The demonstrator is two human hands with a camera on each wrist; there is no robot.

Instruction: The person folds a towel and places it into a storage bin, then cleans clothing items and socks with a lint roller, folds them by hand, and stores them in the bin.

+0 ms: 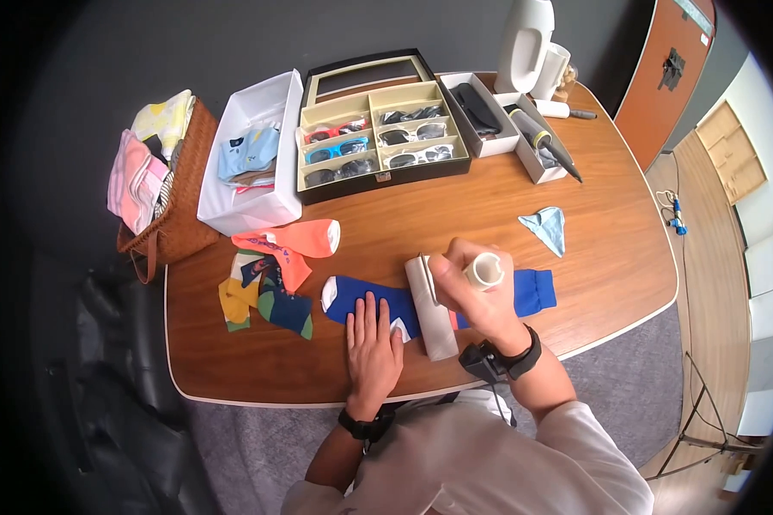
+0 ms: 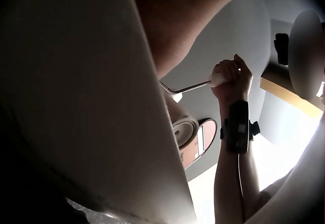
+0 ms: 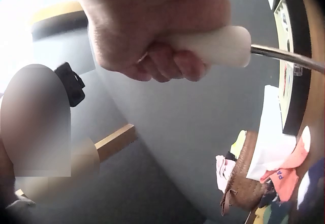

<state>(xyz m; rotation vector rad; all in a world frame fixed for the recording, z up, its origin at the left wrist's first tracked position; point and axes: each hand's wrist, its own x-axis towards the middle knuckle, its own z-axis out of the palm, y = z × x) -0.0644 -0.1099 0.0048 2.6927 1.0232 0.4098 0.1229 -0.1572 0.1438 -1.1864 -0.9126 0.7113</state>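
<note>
A blue sock [image 1: 524, 292] with white toe and heel patches lies flat across the front of the wooden table. Over its left part my left hand [image 1: 374, 348] rests palm down, fingers extended and pressing the fabric. My right hand [image 1: 481, 283] grips the white handle [image 3: 236, 46] of a lint roller. Its pale roller head [image 1: 431, 309] lies crosswise over the middle of the sock, just right of my left fingers. A bent metal rod [image 3: 284, 56] joins handle and head. In the left wrist view, the right hand [image 2: 232, 79] appears curled round the handle; the sock is hidden there.
To the left lie a coral sock [image 1: 305, 240] and patterned socks [image 1: 283, 300]. Behind stand a brown basket [image 1: 185, 189] of clothes, a white bin [image 1: 249, 206] and a sunglasses case [image 1: 386, 178]. A light-blue cloth [image 1: 548, 229] lies right, below small boxes [image 1: 494, 142].
</note>
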